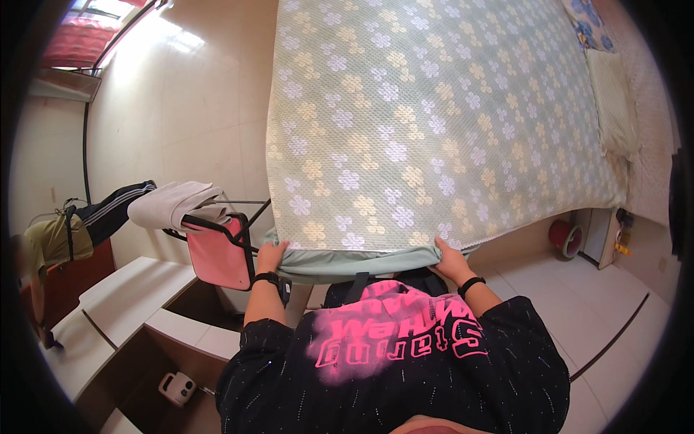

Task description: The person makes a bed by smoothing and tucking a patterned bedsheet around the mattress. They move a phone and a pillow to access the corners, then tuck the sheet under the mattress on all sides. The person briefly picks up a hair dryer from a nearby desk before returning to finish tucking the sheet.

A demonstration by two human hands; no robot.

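A pale green quilted bed cover (406, 135) with white and yellow flowers lies spread flat over the bed in front of me. Along its near edge hangs a folded band of plain mint-green fabric (352, 261). My left hand (271, 255) grips the near left corner, its thumb on top of the cloth and its fingers hidden underneath. Farther right on the same edge, my right hand (451, 260) pinches the fabric, thumb uppermost. The stretch of edge between both hands is pulled fairly straight.
Close by my left stands a pink-seated metal-frame chair (219, 257) with a beige folded cloth (176, 206) on it. A person (59, 236) bends over a white cabinet (135, 287) at far left. A bucket (565, 238) sits beside the bed; a pillow (615, 103) lies at its far right.
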